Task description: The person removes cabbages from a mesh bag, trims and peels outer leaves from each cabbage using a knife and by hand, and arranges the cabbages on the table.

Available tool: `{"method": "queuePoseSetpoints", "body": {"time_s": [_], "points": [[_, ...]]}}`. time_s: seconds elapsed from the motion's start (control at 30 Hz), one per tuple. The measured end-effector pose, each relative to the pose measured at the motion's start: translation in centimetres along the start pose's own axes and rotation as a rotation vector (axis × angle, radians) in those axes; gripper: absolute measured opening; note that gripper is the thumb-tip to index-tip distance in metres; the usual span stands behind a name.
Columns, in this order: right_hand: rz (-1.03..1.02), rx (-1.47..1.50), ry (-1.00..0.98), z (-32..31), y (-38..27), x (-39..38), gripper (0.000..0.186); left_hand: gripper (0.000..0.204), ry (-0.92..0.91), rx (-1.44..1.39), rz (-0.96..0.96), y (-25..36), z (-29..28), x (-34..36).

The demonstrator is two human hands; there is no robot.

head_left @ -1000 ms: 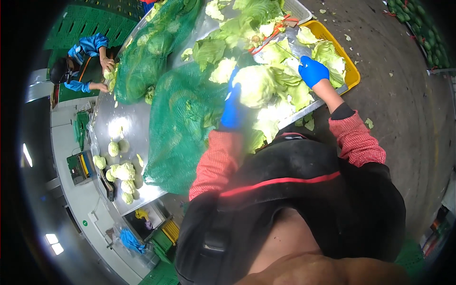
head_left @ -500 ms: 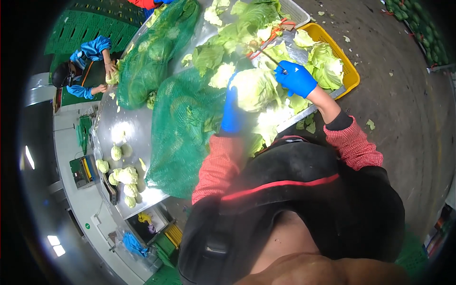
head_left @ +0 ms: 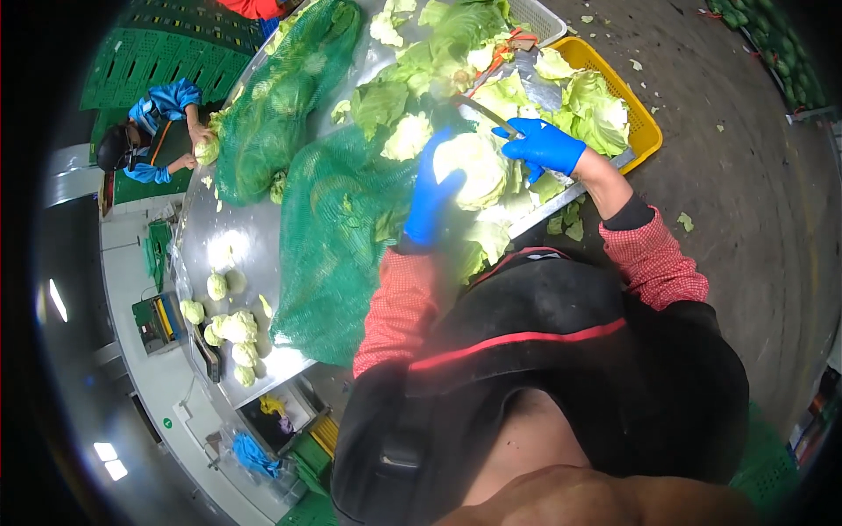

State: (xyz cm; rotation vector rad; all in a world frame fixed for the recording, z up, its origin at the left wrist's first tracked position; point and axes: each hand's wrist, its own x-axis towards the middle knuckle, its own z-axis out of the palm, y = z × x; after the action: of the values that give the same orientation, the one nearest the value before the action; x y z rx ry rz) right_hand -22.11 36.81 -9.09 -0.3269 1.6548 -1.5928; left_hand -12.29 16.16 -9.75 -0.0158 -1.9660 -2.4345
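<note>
A pale green cabbage (head_left: 474,168) sits at the near right of the metal table. Against its left side is my left hand (head_left: 427,197) in a blue glove, slightly blurred, its fingers stretched up and its thumb spread toward the cabbage. My right hand (head_left: 548,147), also blue-gloved, is closed around a knife (head_left: 484,110) just right of the cabbage. The dark blade points up and left over the loose leaves; the fingers hide the handle. Cut leaves (head_left: 487,238) lie below the cabbage, and more leaves (head_left: 380,105) are heaped beyond it.
Green net sacks (head_left: 329,254) of cabbages cover the middle of the metal table (head_left: 254,235). Several trimmed cabbages (head_left: 237,327) stand at its left end. A yellow crate (head_left: 647,140) with leaves is at the right. Across the table, a co-worker in blue sleeves (head_left: 175,95) handles another cabbage (head_left: 206,151).
My left thumb has come into view beside the cabbage. My right hand has shifted slightly, and more of the knife blade shows. The co-worker's cabbage is more exposed.
</note>
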Motion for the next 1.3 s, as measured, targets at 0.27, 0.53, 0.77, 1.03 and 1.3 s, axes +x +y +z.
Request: {"method": "queuePoseSetpoints", "body": {"time_s": [0.27,0.53,0.77,1.03,1.3], "points": [[-0.059,0.100,0.119,0.4,1.0,-1.0,0.036,0.057,0.133,-0.870,-0.308,1.1,2.5,-0.3],[-0.176,-0.211,0.099,0.0,-1.2,-2.2,0.059,0.064,0.069,0.256,0.128,1.9,2.4,-0.6],[-0.082,0.048,0.021,0.7,-0.6,-0.2,0.051,0.087,0.012,-1.006,-0.427,2.7,2.1,-0.4],[-0.100,0.326,0.034,2.0,-2.3,-3.0,0.027,0.061,0.065,-0.707,-0.414,0.4,0.5,-2.3],[-0.382,-0.413,0.309,0.8,2.1,0.1,0.062,0.068,0.027,-0.606,-0.302,-1.2,-1.9,-1.7]]}}
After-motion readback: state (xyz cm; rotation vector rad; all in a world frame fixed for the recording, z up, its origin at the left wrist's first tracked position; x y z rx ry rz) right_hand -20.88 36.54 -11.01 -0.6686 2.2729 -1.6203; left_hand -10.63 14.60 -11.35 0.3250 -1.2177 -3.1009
